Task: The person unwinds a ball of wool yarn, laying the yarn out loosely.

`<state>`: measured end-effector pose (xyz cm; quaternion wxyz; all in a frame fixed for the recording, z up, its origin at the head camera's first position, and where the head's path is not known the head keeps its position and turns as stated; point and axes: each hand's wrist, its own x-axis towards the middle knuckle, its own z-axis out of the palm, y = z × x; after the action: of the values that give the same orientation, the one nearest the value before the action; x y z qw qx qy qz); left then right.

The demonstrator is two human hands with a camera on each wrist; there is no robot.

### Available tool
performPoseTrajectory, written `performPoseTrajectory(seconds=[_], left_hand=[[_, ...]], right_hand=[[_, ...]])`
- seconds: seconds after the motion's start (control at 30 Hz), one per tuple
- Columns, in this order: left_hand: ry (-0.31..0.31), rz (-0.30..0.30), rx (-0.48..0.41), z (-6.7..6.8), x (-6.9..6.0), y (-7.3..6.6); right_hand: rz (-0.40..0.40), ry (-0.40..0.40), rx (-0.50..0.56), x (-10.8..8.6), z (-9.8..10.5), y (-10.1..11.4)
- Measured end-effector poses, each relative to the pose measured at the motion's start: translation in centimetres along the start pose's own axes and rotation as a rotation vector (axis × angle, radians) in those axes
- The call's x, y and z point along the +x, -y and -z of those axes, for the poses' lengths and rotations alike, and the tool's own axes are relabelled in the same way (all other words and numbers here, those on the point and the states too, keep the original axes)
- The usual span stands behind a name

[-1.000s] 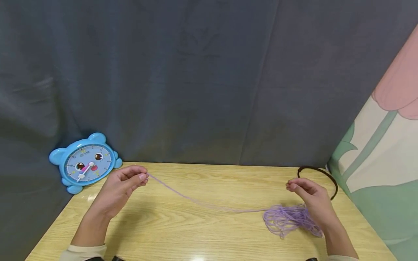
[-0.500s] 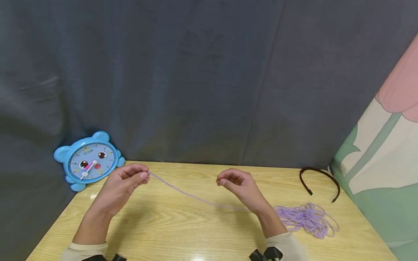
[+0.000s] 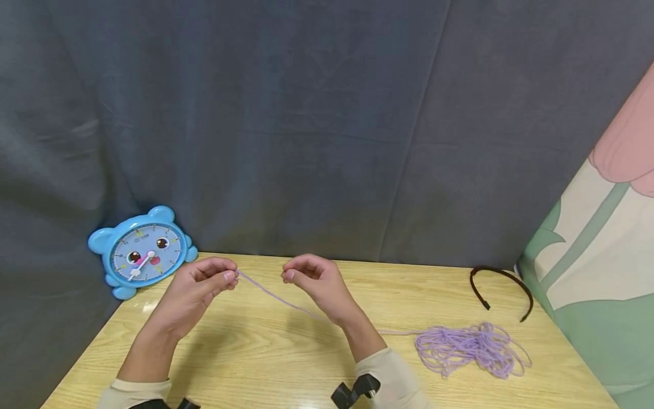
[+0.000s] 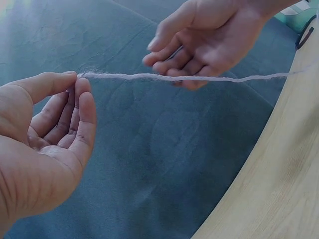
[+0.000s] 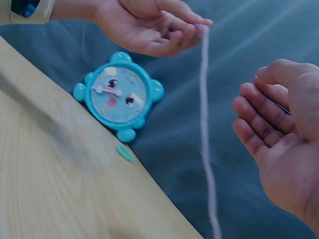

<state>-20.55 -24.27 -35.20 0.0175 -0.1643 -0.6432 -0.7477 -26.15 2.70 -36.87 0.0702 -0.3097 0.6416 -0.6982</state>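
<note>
Between thumb and fingertips, my left hand (image 3: 191,298) pinches the frayed end of a lilac yarn strand (image 4: 134,76). The strand sags rightward from there, passes behind my right forearm and joins a loose lilac yarn pile (image 3: 470,349) on the table's right side. My right hand (image 3: 324,287) hovers just right of the left one, its fingers loosely bent and nothing between them. In the right wrist view that hand (image 5: 284,124) is beside the strand, apart from it.
A blue bear-eared clock (image 3: 148,253) leans against the dark curtain (image 3: 306,125) at the table's back left. A dark headband (image 3: 503,272) lies at the back right. One small green ring (image 5: 124,153) rests near the clock. The wooden table (image 3: 255,363) ends at the curtain.
My right hand has travelled left, from above the yarn pile to near my left hand. The left hand keeps its pinch on the yarn and has hardly moved.
</note>
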Motion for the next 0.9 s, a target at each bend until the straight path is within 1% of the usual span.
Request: performPoseTrajectory(seconds=[0.2,0.5,0.67,0.8,0.9], left_hand=[[-0.001,0.009,0.001,-0.1,0.0,0.0],[0.01,0.008,0.0,-0.1,0.0,0.1],[0.011,0.013,0.001,-0.2,-0.1,0.1],[0.027,0.014,0.002,-0.3,0.0,0.1],[0.049,0.007,0.004,-0.3,0.0,0.1]], right_hand=[[-0.01,0.027,0.018,0.8,-2.3,-0.6],[-0.02,0.052,0.008,1.0,-3.9,-1.2],[-0.045,0.068,-0.019,1.0,-4.3,-1.0],[-0.048,0.042,-0.036,0.8,-4.1,-0.9],[-0.036,0.016,-0.038,0.5,-3.5,-0.5]])
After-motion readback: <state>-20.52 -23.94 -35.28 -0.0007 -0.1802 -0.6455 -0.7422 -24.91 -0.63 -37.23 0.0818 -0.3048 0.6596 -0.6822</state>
